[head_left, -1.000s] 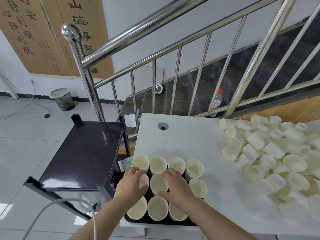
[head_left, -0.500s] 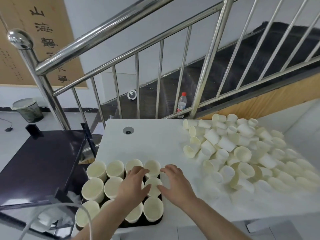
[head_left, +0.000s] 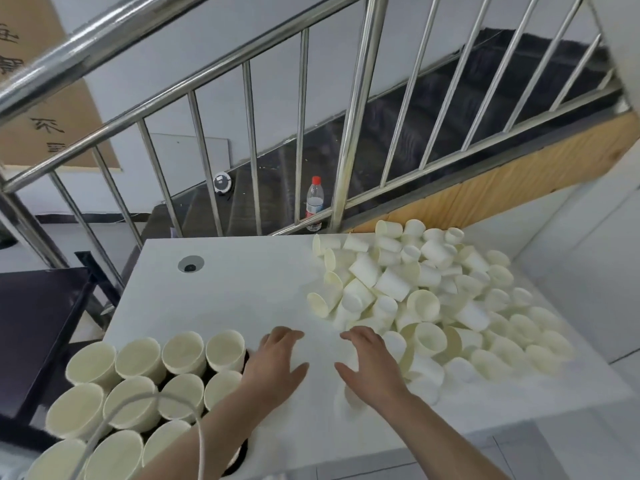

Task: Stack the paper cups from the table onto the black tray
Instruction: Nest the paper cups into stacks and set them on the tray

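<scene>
**Hands empty, cups ahead**

Both hands hover spread and hold nothing; the left hand (head_left: 273, 368) is just right of the tray (head_left: 242, 459), crowded with upright stacks (head_left: 183, 351); the loose cups (head_left: 433, 299) lie heaped beyond and right of the right hand (head_left: 370, 368); they look light, thin-walled, easily crushed; best pinched gently near the stiffer rim.

A white table (head_left: 242, 292) carried a black tray (head_left: 242, 459) of upright paper cups (head_left: 183, 355) at its near left edge, a loose heap of cups (head_left: 433, 299) across its right side, and a round cable grommet (head_left: 190, 264) far left.
</scene>
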The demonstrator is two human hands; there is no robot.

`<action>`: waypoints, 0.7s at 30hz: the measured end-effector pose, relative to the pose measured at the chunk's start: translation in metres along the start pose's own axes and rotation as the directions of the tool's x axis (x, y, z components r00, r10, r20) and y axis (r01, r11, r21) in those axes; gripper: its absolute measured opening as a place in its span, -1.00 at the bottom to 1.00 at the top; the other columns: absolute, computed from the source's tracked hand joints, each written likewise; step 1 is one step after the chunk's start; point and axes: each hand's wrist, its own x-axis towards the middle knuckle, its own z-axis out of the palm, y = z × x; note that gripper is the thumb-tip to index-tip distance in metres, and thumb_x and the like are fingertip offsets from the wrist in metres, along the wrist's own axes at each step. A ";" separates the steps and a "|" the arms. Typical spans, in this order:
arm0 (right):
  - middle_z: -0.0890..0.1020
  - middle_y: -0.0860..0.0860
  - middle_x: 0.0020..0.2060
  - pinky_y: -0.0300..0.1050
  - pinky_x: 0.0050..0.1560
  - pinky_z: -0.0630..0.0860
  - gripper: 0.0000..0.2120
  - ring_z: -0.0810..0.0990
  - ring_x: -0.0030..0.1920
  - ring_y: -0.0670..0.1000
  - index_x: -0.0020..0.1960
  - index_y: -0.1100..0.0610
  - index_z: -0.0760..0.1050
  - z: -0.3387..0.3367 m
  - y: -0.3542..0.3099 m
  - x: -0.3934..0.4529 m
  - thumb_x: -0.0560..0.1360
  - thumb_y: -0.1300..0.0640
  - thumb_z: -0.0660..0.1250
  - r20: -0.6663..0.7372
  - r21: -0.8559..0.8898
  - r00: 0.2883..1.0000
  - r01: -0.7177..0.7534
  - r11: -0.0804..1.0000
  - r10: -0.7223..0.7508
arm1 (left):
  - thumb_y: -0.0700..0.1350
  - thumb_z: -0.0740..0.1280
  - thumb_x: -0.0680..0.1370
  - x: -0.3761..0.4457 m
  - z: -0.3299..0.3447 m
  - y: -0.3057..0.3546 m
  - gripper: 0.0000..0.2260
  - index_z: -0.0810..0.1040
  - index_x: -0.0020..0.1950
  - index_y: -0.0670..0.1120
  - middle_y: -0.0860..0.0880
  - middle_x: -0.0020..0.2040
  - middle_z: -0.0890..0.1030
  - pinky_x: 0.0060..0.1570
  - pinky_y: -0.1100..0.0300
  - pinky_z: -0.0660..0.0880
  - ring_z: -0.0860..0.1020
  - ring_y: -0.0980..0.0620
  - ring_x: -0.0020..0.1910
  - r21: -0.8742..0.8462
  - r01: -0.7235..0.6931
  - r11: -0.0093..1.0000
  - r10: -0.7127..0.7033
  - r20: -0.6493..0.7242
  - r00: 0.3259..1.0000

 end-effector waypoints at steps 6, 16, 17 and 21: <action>0.27 -0.14 0.39 -0.21 0.21 0.41 -0.49 0.27 0.39 -0.09 0.45 0.01 0.29 -0.006 0.012 0.053 0.55 -0.03 0.31 0.047 -0.036 0.998 -0.038 0.999 0.040 | 0.10 0.30 0.53 0.065 0.009 0.001 -0.45 0.22 0.48 0.03 0.07 0.39 0.29 0.21 0.09 0.44 0.31 0.04 0.37 0.000 0.070 0.998 -0.070 0.052 0.996; 0.26 -0.10 0.40 -0.18 0.25 0.43 -0.50 0.27 0.40 -0.06 0.45 0.02 0.29 0.004 0.017 0.131 0.55 0.01 0.31 0.120 -0.070 0.992 -0.037 0.997 0.046 | 0.12 0.35 0.49 0.144 0.033 -0.012 -0.36 0.17 0.48 0.00 0.01 0.38 0.29 0.15 0.10 0.47 0.35 0.00 0.33 -0.007 0.145 0.989 -0.143 0.146 0.979; 0.26 -0.11 0.39 -0.18 0.24 0.44 -0.50 0.26 0.40 -0.07 0.44 0.01 0.29 0.005 0.018 0.133 0.55 0.02 0.31 0.119 -0.067 0.992 -0.035 0.997 0.042 | 0.12 0.35 0.49 0.149 0.037 -0.011 -0.35 0.16 0.48 -0.01 0.00 0.38 0.28 0.15 0.09 0.47 0.35 -0.01 0.33 -0.009 0.156 0.988 -0.152 0.153 0.976; 0.28 -0.12 0.38 -0.20 0.20 0.45 -0.51 0.28 0.38 -0.09 0.43 0.00 0.30 0.003 0.033 0.145 0.54 0.02 0.32 0.128 -0.069 0.991 -0.030 0.997 0.039 | 0.13 0.36 0.48 0.171 0.052 -0.010 -0.31 0.11 0.49 -0.02 -0.03 0.39 0.25 0.13 0.08 0.47 0.35 -0.04 0.33 -0.018 0.199 0.980 -0.193 0.168 0.967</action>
